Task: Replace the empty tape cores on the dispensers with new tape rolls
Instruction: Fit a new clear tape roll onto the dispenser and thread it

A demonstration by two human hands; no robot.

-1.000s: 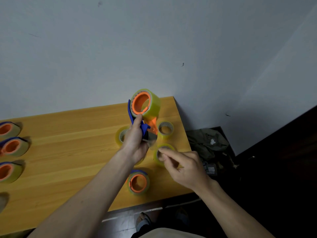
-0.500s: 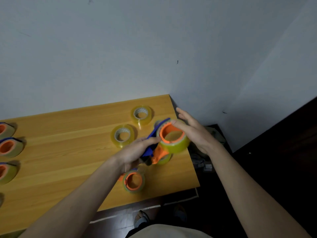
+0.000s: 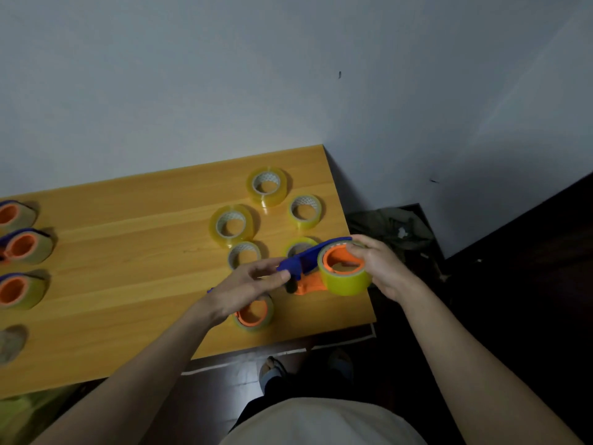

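Right hand point(image 3: 382, 268) curled round the far side of a yellow tape roll point(image 3: 348, 277), fingertips hooked over its orange hub, gripping it just above the near right corner of the wooden table point(image 3: 128, 268). Left hand point(image 3: 247, 287) pinching the blue handle of the same dispenser point(image 3: 305, 268), thumb and forefinger closed on the handle's end, remaining fingers loosely extended. Dispenser held roughly level between both hands, blue arm running from the left fingertips to the roll, orange body showing beneath. Directly under the left hand, lying flat on the table: another loaded dispenser point(image 3: 253, 313), orange hub up, partly hidden by the wrist. Just beyond the hands, five loose rolls lying flat: a thin core-like ring point(image 3: 244, 254) near the left fingers, another ring point(image 3: 300, 247) half hidden behind the blue handle, a fuller roll point(image 3: 231, 224) behind those, a thin one point(image 3: 305, 211) to its right, and a full roll point(image 3: 267, 186) farthest back near the wall point(image 3: 224, 75). Along the far left edge, well apart: three dispensers point(image 3: 22, 247) with orange hubs, in a column. Off the table's right end, on the dark floor: a crumpled green bag point(image 3: 391, 226).
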